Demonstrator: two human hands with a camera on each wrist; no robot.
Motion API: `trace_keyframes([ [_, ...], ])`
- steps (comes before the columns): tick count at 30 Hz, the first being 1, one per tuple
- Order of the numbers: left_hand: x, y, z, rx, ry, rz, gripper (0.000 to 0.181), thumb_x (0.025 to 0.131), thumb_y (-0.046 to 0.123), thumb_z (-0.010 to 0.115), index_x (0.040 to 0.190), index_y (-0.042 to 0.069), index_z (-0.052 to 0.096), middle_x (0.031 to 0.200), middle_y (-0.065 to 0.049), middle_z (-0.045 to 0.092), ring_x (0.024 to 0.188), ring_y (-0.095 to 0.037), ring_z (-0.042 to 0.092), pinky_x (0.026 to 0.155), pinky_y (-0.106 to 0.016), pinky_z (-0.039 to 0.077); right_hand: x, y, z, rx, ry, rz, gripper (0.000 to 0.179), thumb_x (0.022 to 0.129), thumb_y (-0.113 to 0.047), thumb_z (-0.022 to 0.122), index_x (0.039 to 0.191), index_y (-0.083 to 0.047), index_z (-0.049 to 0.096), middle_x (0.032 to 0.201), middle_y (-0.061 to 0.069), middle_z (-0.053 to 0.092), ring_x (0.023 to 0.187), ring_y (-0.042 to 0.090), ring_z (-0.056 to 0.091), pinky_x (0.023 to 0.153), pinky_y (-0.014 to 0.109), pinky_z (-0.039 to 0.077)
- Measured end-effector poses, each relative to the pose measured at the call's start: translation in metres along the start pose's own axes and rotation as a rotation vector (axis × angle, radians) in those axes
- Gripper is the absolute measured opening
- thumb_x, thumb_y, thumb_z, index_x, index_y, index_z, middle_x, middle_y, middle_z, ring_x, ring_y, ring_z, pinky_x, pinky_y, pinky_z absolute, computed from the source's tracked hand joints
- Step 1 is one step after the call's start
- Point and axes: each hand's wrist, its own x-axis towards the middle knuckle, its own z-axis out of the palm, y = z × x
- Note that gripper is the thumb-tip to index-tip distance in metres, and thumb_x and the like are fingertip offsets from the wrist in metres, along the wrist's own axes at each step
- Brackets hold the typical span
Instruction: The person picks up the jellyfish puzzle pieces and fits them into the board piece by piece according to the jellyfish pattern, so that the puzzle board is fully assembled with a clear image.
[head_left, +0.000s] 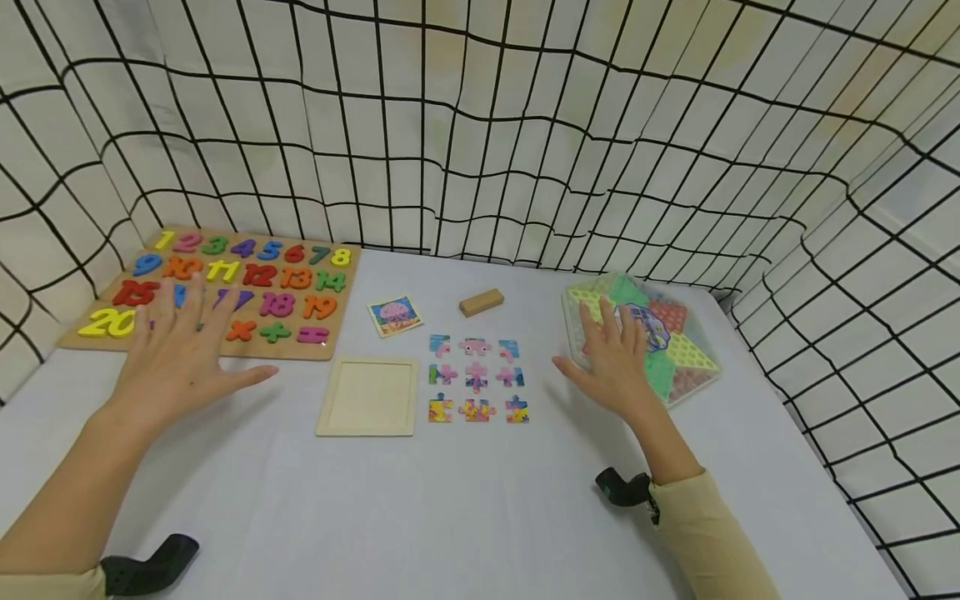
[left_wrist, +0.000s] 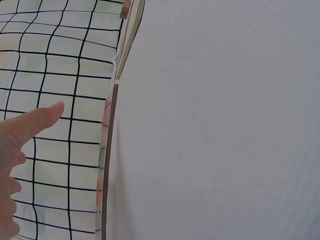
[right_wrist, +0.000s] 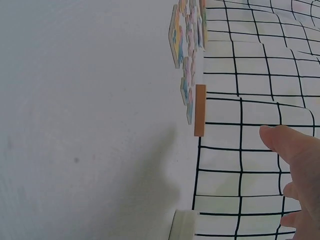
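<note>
My left hand [head_left: 180, 358] is spread, fingers straight, over the near part of a wooden number board [head_left: 225, 354] with colourful digits; nothing is held in it. On the right, my right hand [head_left: 617, 367] is spread too, its fingers overlapping a clear box [head_left: 693, 358] of green, yellow and red pieces in the head view. Between the hands lie several jigsaw pieces [head_left: 476, 377] in three rows. Left of them is a pale wooden puzzle frame [head_left: 366, 398]. The left thumb [left_wrist: 47, 116] and right thumb [right_wrist: 277, 137] stick out straight in the wrist views.
Behind the pieces lie a small picture card [head_left: 395, 316] with a pink sea creature and a wooden block [head_left: 482, 302]. White cloth with a black grid [head_left: 480, 125] walls the table's back and sides. A black strap piece [head_left: 153, 567] sits at each wrist.
</note>
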Motion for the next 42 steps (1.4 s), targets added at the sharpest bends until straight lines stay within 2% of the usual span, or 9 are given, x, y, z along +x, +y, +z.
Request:
trace_keyframes([
  [12, 0.004, 0.006, 0.001, -0.004, 0.026, 0.023, 0.105, 0.074, 0.059, 0.064, 0.147, 0.006, 0.01, 0.147, -0.028, -0.01, 0.13, -0.036, -0.027, 0.1, -0.055, -0.019, 0.0, -0.012, 0.007, -0.025, 0.003, -0.041, 0.083, 0.084, -0.055, 0.054, 0.146, -0.01, 0.021, 0.149, 0.021, 0.014, 0.135, 0.042, 0.001, 0.104, 0.059, 0.002],
  [15, 0.006, 0.008, 0.001, -0.009, 0.014, 0.026, 0.104, 0.073, 0.061, 0.064, 0.146, 0.004, 0.015, 0.147, -0.029, -0.012, 0.129, -0.036, -0.028, 0.1, -0.054, -0.02, 0.001, -0.017, 0.009, -0.017, 0.005, -0.051, 0.082, 0.084, -0.054, 0.054, 0.146, -0.011, 0.022, 0.148, 0.021, 0.015, 0.134, 0.042, 0.004, 0.103, 0.06, 0.005],
  [20, 0.009, 0.012, 0.006, -0.026, -0.008, 0.046, 0.106, 0.071, 0.065, 0.061, 0.143, -0.002, 0.021, 0.146, -0.025, -0.02, 0.129, -0.03, -0.031, 0.1, -0.058, -0.014, 0.004, -0.026, 0.012, 0.008, 0.009, -0.09, 0.079, 0.085, -0.05, 0.055, 0.146, -0.011, 0.022, 0.148, 0.02, 0.016, 0.134, 0.041, 0.008, 0.103, 0.059, 0.007],
  [22, 0.01, 0.014, 0.009, -0.031, -0.011, 0.067, 0.107, 0.071, 0.066, 0.062, 0.143, -0.002, 0.022, 0.147, -0.024, -0.02, 0.129, -0.03, -0.031, 0.1, -0.06, -0.011, 0.005, -0.03, 0.014, 0.022, 0.009, -0.1, 0.077, 0.086, -0.048, 0.056, 0.145, -0.011, 0.024, 0.147, 0.02, 0.018, 0.133, 0.04, 0.01, 0.103, 0.059, 0.008],
  [27, 0.009, 0.02, 0.017, -0.015, -0.026, 0.145, 0.103, 0.071, 0.065, 0.063, 0.142, 0.0, 0.026, 0.148, -0.027, -0.008, 0.131, -0.033, -0.027, 0.101, -0.054, -0.017, 0.009, -0.04, 0.019, 0.056, 0.003, -0.112, 0.071, 0.087, -0.044, 0.055, 0.144, -0.012, 0.027, 0.146, 0.019, 0.022, 0.131, 0.039, 0.015, 0.103, 0.059, 0.009],
  [29, 0.009, 0.022, 0.02, -0.03, -0.037, 0.171, 0.102, 0.071, 0.064, 0.063, 0.141, -0.001, 0.029, 0.148, -0.027, -0.006, 0.132, -0.032, -0.025, 0.102, -0.054, -0.015, 0.01, -0.044, 0.021, 0.063, 0.004, -0.12, 0.07, 0.087, -0.043, 0.055, 0.143, -0.011, 0.029, 0.146, 0.019, 0.023, 0.131, 0.039, 0.016, 0.102, 0.06, 0.01],
  [35, 0.008, 0.03, 0.026, -0.152, -0.129, 0.216, 0.105, 0.071, 0.063, 0.065, 0.143, -0.001, 0.024, 0.151, -0.019, -0.004, 0.137, -0.034, -0.01, 0.1, -0.064, 0.012, 0.014, -0.057, 0.025, 0.08, -0.001, -0.148, 0.066, 0.089, -0.04, 0.056, 0.142, -0.01, 0.032, 0.144, 0.019, 0.027, 0.13, 0.039, 0.019, 0.102, 0.058, 0.013],
  [38, 0.007, 0.034, 0.03, -0.212, -0.202, 0.227, 0.104, 0.071, 0.063, 0.065, 0.144, 0.002, 0.023, 0.152, -0.018, 0.002, 0.138, -0.036, 0.0, 0.098, -0.064, 0.019, 0.015, -0.065, 0.026, 0.104, -0.019, -0.159, 0.064, 0.09, -0.039, 0.054, 0.142, -0.01, 0.032, 0.144, 0.019, 0.026, 0.13, 0.038, 0.019, 0.101, 0.057, 0.014],
  [42, 0.004, 0.037, 0.036, -0.277, -0.282, 0.242, 0.099, 0.071, 0.054, 0.071, 0.144, 0.004, 0.025, 0.149, -0.022, 0.014, 0.136, -0.039, 0.008, 0.1, -0.061, 0.019, 0.017, -0.073, 0.032, 0.126, -0.047, -0.185, 0.061, 0.091, -0.039, 0.051, 0.142, -0.011, 0.031, 0.145, 0.017, 0.025, 0.13, 0.036, 0.017, 0.101, 0.056, 0.014],
])
